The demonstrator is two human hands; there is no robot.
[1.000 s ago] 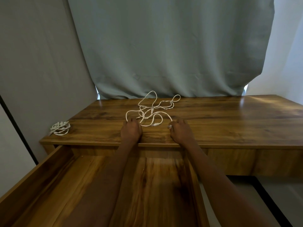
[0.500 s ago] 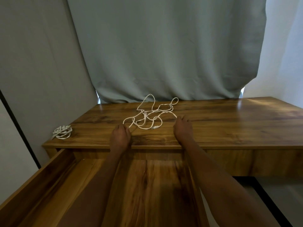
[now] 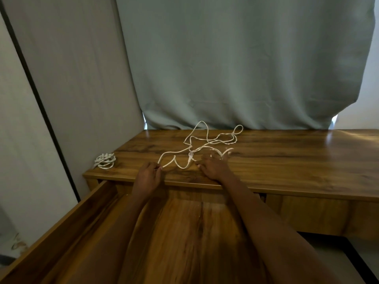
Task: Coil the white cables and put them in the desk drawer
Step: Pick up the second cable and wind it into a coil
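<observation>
A: Since half a second ago the left hand (image 3: 148, 177) has moved in on the near loop of the loose white cable (image 3: 202, 143), and the right hand (image 3: 215, 168) has slid forward, its fingers now blurred among the strands.

B: So the cable lies where?

A: Sprawled on the table (image 3: 287, 158) towards the back, in open loops with a small knot-like ring near the curtain (image 3: 235, 64), and its nearest bend just before the front edge. The left hand pinches that bend between thumb and fingertips, probably to fix one end so that winding can start from there.

B: And the right?

A: Its fingers are spread and lie flat over the strands. It grips nothing that can be seen. Likely it is raking the slack closer, though the blur hides the fingertips.

B: There is a second bundle.

A: Yes, a coiled cable (image 3: 105, 160) rests at the table's left corner, well apart from the hands. It looks finished but is not yet stowed.

B: The drawer?

A: The drawer (image 3: 61, 228) stands pulled out under both forearms, so a finished coil can simply drop in.
</observation>
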